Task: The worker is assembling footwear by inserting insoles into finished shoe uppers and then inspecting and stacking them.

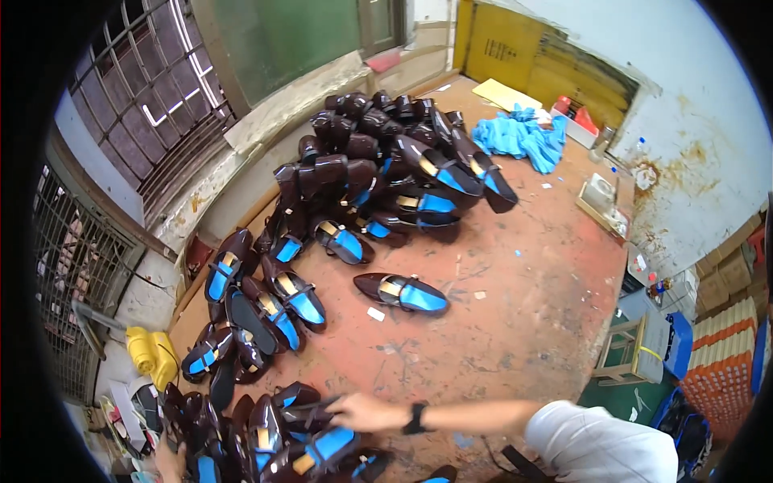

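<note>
Near the lower edge, a heap of glossy dark-brown strapped shoes with blue insoles lies on the worn red-brown table (515, 338). My right hand (364, 413), with a black band on its wrist, reaches in from the right. Its fingers are closed on the edge of a dark shoe (310, 417) at the heap's far right side. At the lower left, my left hand (169, 460) is against the heap's left side, beside a dark shoe (173, 410); its fingers are mostly hidden. One single shoe (401, 294) lies apart in the middle of the table.
A large pile of similar shoes (378, 161) covers the far left of the table. Blue crumpled plastic (523, 141) and a yellow sheet (507, 95) lie at the back. A wooden stool (624, 350) and orange-and-cream stacks (721, 346) stand on the right. A yellow object (151, 354) is at the left.
</note>
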{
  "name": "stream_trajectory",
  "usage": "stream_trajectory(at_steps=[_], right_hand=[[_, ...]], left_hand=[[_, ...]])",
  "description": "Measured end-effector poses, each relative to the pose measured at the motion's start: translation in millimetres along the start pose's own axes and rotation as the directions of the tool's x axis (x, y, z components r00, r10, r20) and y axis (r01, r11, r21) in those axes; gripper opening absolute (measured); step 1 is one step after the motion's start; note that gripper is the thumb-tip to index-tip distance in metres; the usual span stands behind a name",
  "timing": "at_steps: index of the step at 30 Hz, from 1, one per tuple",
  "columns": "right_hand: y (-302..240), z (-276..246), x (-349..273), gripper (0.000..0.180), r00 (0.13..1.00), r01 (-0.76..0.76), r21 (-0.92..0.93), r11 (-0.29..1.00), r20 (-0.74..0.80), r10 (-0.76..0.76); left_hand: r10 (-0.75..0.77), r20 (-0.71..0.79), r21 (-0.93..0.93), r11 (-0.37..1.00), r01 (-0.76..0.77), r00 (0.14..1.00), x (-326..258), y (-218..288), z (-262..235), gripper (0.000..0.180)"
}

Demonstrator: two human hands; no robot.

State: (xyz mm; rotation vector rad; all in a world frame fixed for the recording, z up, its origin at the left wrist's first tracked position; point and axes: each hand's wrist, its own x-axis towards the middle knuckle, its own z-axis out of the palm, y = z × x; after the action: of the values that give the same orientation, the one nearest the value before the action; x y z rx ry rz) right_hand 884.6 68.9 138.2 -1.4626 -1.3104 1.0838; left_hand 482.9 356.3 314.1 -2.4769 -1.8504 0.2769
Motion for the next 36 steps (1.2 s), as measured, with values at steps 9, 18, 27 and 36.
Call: stream_trajectory(at_steps=[9,18,27,36], right_hand=[[96,-429,-204,0.03,0.652,-0.191,0.433,0.881,-0.615,0.443],[175,-680,-109,0.07,0.681,-0.215,0.643,0.735,-0.441,0.585],[133,-774,138,0.108,0.808,-0.18,-0.266,0.947,-0.589,-0.012],[154,-752,142,0.091,0.945,-0.174,-0.761,0.624,-0.308,-0.112]], left_hand=[[0.596,0.073,-0.915,0.359,-0.184,0.799,-40,386,-22,0.053],[0.383,0.433,-0.719,-0.399,0.569,0.816,37,704,81,0.111],[-0.061,0.452,-0.88,0.135,0.456,0.89,109,789,94,0.096],[0.349,-0.841,-0.055,0.705,-0.707,0.414,193,858,-98,0.053]])
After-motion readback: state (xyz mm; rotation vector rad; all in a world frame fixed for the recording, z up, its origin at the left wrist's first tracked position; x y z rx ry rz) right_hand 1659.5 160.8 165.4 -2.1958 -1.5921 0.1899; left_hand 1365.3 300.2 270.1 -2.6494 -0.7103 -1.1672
